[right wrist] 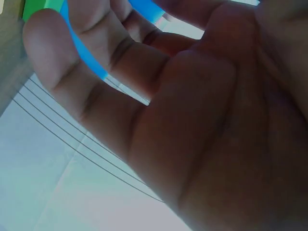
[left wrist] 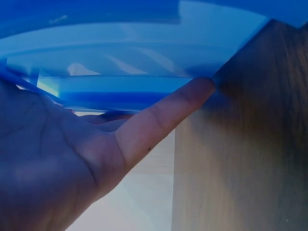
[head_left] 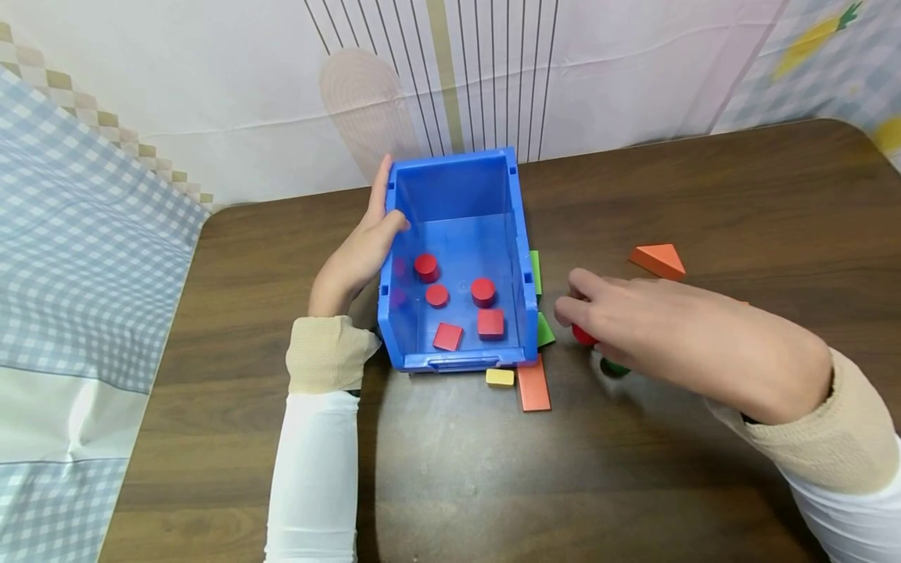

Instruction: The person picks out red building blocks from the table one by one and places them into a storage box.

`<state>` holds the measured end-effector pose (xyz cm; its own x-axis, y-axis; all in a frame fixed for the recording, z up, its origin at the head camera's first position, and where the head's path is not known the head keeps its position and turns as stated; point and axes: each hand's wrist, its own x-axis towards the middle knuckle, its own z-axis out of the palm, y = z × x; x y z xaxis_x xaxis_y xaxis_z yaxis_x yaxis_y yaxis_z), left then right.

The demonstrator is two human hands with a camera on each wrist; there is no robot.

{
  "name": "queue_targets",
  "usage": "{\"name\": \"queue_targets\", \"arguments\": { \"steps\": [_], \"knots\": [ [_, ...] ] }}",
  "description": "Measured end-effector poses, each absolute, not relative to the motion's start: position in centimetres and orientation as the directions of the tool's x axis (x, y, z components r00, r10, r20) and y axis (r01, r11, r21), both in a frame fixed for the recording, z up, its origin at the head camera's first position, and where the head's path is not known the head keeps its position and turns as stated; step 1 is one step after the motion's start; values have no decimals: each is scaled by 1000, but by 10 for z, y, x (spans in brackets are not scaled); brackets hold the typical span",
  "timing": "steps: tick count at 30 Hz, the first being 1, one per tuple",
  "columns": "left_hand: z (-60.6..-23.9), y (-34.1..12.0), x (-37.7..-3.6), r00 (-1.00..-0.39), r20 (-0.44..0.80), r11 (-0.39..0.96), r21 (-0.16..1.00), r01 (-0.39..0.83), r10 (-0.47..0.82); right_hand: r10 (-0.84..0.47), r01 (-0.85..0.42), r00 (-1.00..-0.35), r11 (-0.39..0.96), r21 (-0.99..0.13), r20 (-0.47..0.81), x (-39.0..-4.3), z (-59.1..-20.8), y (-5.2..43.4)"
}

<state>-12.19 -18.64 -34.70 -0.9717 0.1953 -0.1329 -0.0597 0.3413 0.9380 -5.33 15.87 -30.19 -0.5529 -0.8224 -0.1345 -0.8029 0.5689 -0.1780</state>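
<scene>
My left hand [head_left: 360, 254] grips the left wall of a blue plastic bin [head_left: 456, 361], thumb over the rim and fingers along the outside. In the left wrist view a finger [left wrist: 161, 113] stretches along the bin's side. Red round blocks [head_left: 483, 292] and red square blocks [head_left: 490, 324] lie inside the bin. To the right of it, my right hand [head_left: 633, 317] bends its fingers at a red block [head_left: 584, 335], pinching it at the fingertips; the hand covers most of it. A dark green block [head_left: 615, 367] lies just under that hand.
Green blocks [head_left: 545, 330] lie against the bin's right side. A yellow block [head_left: 500, 378] and an orange rectangular block [head_left: 533, 385] sit at its front right corner. Beyond my right hand is an orange triangular block [head_left: 659, 260]. A patterned cloth [head_left: 267, 86] borders the wooden table [head_left: 246, 281].
</scene>
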Motion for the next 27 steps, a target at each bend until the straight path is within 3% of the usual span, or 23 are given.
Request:
{"name": "queue_targets", "arguments": {
  "steps": [13, 27],
  "knots": [
    [-347, -187, -122, -971, -132, 337, 940, -59, 199, -789, -760, -600, 614, -215, -132, -55, -291, 153],
    [-348, -187, -123, -971, -131, 334, 941, -59, 198, -811, -789, -578, 584, -188, -93, -59, -294, 147]
  ]
}}
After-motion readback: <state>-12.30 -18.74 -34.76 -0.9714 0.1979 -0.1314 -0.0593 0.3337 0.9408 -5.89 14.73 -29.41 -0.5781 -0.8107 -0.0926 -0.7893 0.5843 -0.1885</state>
